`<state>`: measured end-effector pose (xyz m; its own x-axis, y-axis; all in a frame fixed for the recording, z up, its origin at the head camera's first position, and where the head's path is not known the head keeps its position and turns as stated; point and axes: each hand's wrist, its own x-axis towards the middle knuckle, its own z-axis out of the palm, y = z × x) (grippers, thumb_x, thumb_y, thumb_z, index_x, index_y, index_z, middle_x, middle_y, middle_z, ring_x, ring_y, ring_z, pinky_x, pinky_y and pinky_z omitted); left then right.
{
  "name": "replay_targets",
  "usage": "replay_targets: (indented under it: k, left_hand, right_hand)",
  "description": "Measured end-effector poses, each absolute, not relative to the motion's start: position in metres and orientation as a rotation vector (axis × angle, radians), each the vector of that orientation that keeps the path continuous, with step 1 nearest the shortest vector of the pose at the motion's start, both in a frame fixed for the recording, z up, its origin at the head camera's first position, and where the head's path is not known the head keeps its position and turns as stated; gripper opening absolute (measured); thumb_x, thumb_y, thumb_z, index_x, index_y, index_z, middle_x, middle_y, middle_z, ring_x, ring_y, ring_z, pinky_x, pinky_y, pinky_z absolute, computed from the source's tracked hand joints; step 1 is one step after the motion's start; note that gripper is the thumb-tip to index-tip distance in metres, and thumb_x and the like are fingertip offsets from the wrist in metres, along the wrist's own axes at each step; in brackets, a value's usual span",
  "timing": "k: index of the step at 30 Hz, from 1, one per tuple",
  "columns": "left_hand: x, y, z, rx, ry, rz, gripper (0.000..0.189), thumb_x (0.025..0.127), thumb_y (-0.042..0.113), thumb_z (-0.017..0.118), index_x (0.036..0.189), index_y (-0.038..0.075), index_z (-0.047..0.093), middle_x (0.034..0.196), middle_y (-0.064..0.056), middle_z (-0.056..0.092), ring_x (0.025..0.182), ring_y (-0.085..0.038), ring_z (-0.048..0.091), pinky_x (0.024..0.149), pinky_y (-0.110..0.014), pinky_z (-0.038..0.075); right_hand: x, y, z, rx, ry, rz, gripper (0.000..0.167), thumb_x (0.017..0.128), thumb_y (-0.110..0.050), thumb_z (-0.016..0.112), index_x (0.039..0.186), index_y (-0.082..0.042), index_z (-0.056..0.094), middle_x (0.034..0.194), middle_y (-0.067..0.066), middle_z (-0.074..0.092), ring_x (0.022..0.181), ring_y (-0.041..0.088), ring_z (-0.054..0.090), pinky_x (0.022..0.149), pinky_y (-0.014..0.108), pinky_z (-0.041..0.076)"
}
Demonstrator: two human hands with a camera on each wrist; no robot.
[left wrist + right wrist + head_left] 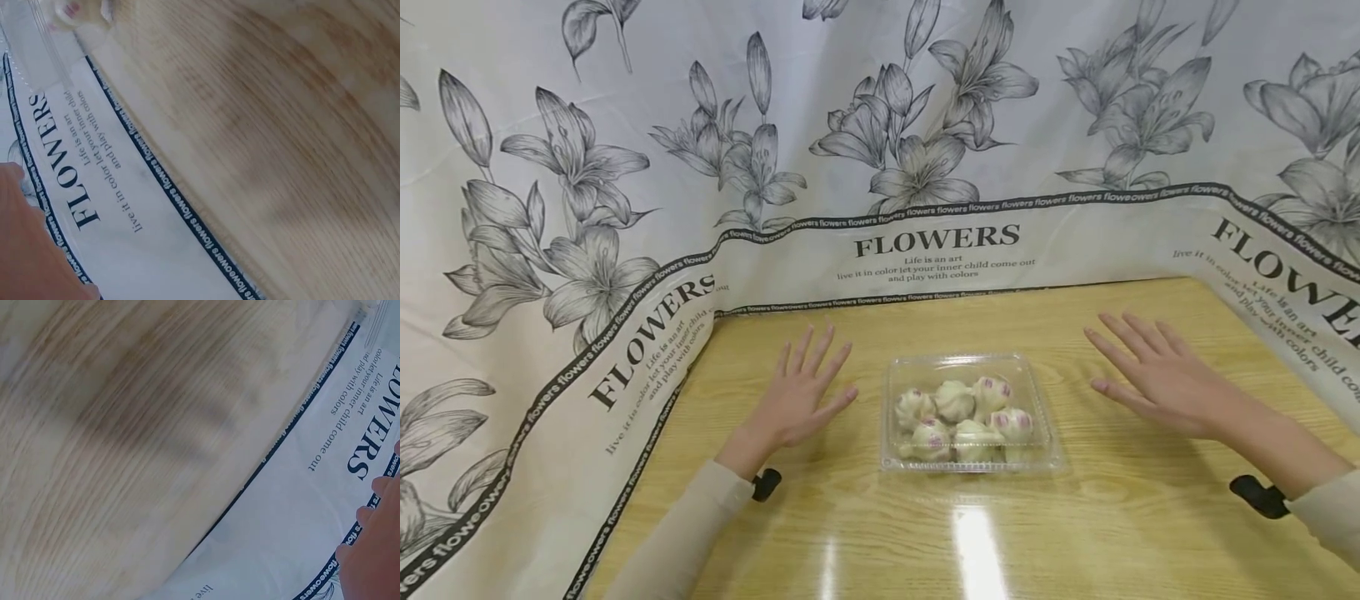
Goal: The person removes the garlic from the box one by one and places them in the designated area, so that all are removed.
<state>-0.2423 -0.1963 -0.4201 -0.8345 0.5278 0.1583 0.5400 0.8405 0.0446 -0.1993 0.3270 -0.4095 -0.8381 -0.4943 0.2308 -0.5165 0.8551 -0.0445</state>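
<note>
A clear plastic clamshell box (973, 414) stands on the wooden table, its lid down. Inside are several cream-coloured, pleated bun-like pieces (955, 402), some with pink-purple marks. To the left of the box, my left hand (801, 396) is spread palm down with straight fingers, holding nothing. My right hand (1161, 379) is spread likewise on the other side, farther from the box, its fingers pointing up and left. Part of the left hand (34, 250) shows at the lower left of the left wrist view. In the right wrist view, the right hand (375, 550) appears at the right edge.
A white cloth (790, 271) printed with grey lilies and "FLOWERS" lettering hangs around the back and both sides of the wooden table (985, 533). Black wrist mounts (1258, 497) sit under both wrists. Light glares off the table's near part.
</note>
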Motion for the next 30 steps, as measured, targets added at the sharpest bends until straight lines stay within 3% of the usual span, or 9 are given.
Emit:
replay_targets:
  k: [6,13,22,26,30]
  left_hand:
    - [-0.236,-0.195,-0.421,-0.850,-2.904,-0.156,0.074,0.105,0.066,0.024,0.166,0.028,0.010,0.170,0.002,-0.017,0.156,-0.031,-0.018,0.123,-0.059,-0.009]
    - [-0.232,-0.192,-0.423,-0.878,-2.874,-0.208,0.074,0.105,0.064,0.029,0.166,0.023,0.018,0.171,-0.002,-0.009,0.157,-0.035,-0.011,0.123,-0.061,-0.007]
    - [-0.224,-0.190,-0.427,-0.883,-2.879,-0.296,0.075,0.105,0.064,0.033,0.166,0.027,0.009,0.171,-0.001,-0.011,0.156,-0.030,-0.014,0.123,-0.062,-0.004]
    - [-0.218,-0.190,-0.430,-0.877,-2.898,-0.367,0.077,0.105,0.064,0.034,0.165,0.030,0.003,0.171,0.000,-0.011,0.156,-0.029,-0.014,0.124,-0.060,-0.004]
    - [-0.214,-0.190,-0.431,-0.875,-2.908,-0.463,0.077,0.105,0.063,0.037,0.165,0.029,0.003,0.171,-0.001,-0.008,0.156,-0.029,-0.010,0.124,-0.061,0.000]
  right_hand:
    - [-0.197,0.319,-0.414,0.800,-2.815,0.176,0.076,0.105,-0.040,0.056,0.166,-0.016,0.016,0.171,0.014,0.004,0.157,0.037,-0.002,0.124,0.049,-0.015]
    - [-0.192,0.313,-0.415,0.826,-2.799,0.210,0.074,0.105,-0.038,0.056,0.164,-0.012,0.022,0.171,0.014,0.005,0.157,0.036,-0.002,0.124,0.046,-0.015]
    - [-0.188,0.309,-0.417,0.827,-2.802,0.380,0.073,0.105,-0.032,0.057,0.165,-0.014,0.020,0.170,0.017,0.012,0.155,0.043,0.007,0.126,0.046,-0.012]
    - [-0.185,0.306,-0.419,0.844,-2.805,0.517,0.072,0.105,-0.029,0.059,0.165,-0.015,0.022,0.167,0.022,0.019,0.150,0.051,0.018,0.125,0.059,0.000]
    - [-0.181,0.302,-0.419,0.844,-2.819,0.650,0.070,0.104,-0.026,0.061,0.163,-0.014,0.026,0.163,0.025,0.024,0.143,0.056,0.027,0.112,0.077,0.020]
